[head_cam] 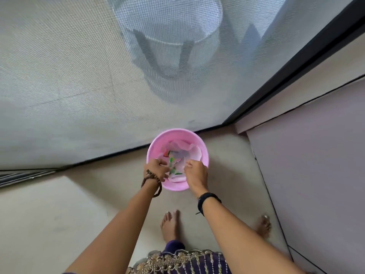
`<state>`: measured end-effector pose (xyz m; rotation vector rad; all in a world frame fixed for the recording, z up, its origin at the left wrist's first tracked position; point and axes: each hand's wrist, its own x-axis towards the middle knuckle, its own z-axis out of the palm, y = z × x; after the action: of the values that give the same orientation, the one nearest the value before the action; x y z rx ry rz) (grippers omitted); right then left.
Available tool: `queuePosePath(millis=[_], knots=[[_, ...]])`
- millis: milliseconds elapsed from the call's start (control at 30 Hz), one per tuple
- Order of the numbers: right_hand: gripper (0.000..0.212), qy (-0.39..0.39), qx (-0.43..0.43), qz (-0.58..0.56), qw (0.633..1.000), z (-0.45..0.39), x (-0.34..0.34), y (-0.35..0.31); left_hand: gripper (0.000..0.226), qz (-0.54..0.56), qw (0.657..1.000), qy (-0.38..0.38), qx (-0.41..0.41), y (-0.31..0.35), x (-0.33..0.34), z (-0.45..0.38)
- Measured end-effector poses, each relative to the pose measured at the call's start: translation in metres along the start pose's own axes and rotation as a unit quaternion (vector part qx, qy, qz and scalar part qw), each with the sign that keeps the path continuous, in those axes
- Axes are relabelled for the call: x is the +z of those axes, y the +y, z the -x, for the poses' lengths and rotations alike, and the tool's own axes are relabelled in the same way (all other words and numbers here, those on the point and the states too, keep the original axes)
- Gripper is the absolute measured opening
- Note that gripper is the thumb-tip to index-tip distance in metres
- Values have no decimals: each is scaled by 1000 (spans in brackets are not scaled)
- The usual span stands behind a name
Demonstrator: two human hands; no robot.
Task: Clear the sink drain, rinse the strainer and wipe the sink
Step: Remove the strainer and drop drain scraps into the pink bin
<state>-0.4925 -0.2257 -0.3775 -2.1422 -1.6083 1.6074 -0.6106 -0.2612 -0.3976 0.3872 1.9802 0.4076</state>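
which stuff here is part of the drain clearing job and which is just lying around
In use:
- pink bin, on the floor
- clear liner bag inside it, both hands at its edge
- left hand, fingers curled at the liner
- right hand, pinching the liner
- coloured scraps in the bag

Just there:
- mesh screen
- white tub behind the screen
- dark door frame

Coloured scraps in pink plastic bin [158,147] blurred, unidentifiable; left hand [156,169] fingertips hidden; white drum [169,26] behind mesh indistinct.

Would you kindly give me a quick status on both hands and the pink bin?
Left hand and right hand both gripping the clear liner inside the pink bin. Scraps inside. No sink in view.
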Motion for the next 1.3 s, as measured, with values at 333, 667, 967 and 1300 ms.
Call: queuePosePath(millis=[333, 667, 967, 1300], knots=[[16, 22, 10, -150, 988, 47, -57, -33, 18, 109, 991, -4, 77, 54, -6, 95], [10, 130, -152, -372, 906, 221, -298, -134, 15, 275, 909, -130, 284, 244, -17, 330], [23, 369, -253, -367, 816, 354, -532, -81, 13, 115, 811, -354, 452, 389, 105, 530], [15, 385, 9, -341, 858, 285, -663, 90, 8, -320, 761, -222, 519, 463, 322, 526]])
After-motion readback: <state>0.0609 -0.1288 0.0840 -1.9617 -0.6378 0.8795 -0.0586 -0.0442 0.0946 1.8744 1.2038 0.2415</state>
